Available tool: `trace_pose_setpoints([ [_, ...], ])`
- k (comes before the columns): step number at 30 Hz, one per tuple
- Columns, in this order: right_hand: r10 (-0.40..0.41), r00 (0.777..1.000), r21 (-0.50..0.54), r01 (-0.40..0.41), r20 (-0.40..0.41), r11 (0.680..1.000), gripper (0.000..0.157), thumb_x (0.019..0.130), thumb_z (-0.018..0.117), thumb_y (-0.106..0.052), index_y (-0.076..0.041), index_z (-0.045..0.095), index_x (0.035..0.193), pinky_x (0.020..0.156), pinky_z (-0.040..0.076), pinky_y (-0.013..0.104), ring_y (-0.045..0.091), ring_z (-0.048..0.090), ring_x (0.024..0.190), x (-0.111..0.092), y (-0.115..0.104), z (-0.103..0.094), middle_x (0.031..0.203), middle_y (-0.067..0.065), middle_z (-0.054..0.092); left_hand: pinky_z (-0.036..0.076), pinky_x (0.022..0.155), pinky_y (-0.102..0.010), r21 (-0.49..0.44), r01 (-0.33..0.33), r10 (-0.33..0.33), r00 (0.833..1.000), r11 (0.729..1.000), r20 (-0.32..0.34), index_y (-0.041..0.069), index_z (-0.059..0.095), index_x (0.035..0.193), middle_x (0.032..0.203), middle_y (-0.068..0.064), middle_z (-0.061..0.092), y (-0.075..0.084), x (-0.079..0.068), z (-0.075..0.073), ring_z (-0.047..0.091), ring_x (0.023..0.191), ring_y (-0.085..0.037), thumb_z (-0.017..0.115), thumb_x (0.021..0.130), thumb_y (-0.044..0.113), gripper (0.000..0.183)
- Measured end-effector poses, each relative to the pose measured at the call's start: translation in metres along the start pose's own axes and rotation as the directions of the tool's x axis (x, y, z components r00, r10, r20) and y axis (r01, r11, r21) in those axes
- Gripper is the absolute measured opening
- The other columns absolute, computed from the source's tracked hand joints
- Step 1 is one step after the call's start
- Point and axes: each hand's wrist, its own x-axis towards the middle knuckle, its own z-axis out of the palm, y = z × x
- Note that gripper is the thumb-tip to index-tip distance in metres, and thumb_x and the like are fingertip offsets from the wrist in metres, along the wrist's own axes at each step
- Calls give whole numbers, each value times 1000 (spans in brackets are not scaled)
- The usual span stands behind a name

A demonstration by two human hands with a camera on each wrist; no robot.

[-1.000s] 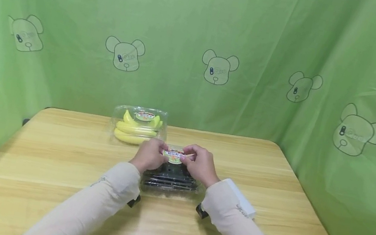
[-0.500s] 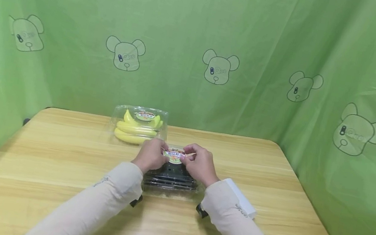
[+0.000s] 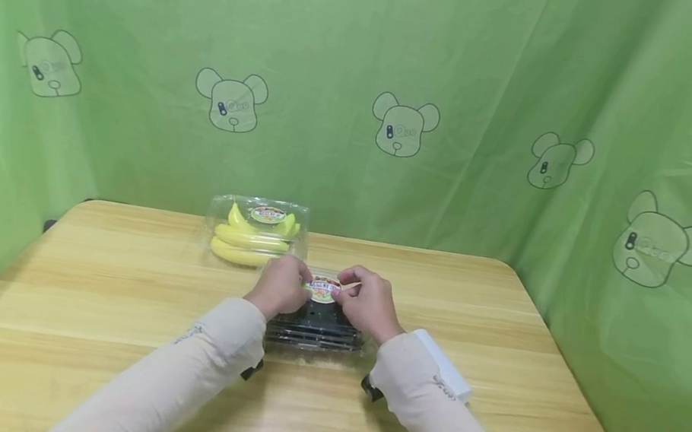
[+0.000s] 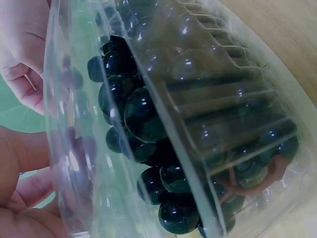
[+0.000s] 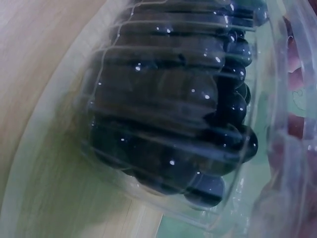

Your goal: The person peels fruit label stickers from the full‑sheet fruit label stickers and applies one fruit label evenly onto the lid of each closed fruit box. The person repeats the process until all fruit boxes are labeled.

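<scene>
Both hands work at the top of a clear plastic clamshell box (image 3: 315, 353) of dark grapes (image 4: 148, 119), which stands in front of me on the table. Between them is an oval fruit label (image 3: 323, 290). The left hand (image 3: 283, 286) pinches its left edge with thumb and fingers. Its right edge is pinched by the right hand (image 3: 369, 302), where a thin pale strip (image 3: 350, 287) shows at the fingertips. In the wrist views the fingers appear behind the clear lid (image 4: 81, 148). A brown stem (image 4: 257, 186) shows among the grapes.
Behind the box, to the left, stands another clear box with bananas (image 3: 252, 238), bearing a similar label (image 3: 268, 215). A white block-shaped item (image 3: 445, 365) lies beside the right sleeve. Green curtains (image 3: 378, 36) enclose the wooden table (image 3: 129, 301) at the back and sides.
The left hand has shifted slightly to the right, and its fingers now cover the label's left edge more. The right hand, the grape box and the banana box stay where they were.
</scene>
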Motion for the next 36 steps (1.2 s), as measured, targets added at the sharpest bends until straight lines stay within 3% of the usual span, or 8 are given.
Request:
trace_pose_setpoints([
  [23, -47, 999, -42, 46, -2, 998, 11, 83, 75, -4, -7, 68, 91, 62, 57, 28, 14, 66, 72, 1, 1, 1, 87, 3, 69, 50, 92, -43, -30, 22, -21, 1000, 999, 17, 4, 74, 90, 104, -13, 70, -2, 3, -2, 61, 100, -34, 79, 73, 6, 18],
  [36, -49, 999, -94, 48, -16, 994, 9, 83, 74, -5, -9, 69, 88, 66, 57, 28, 14, 66, 75, -1, -2, 3, 86, 2, 69, 54, 84, -39, 52, -26, 25, 999, 998, 24, 4, 72, 82, 89, -10, 68, 1, 4, -2, 62, 88, -29, 75, 71, 1, 11],
])
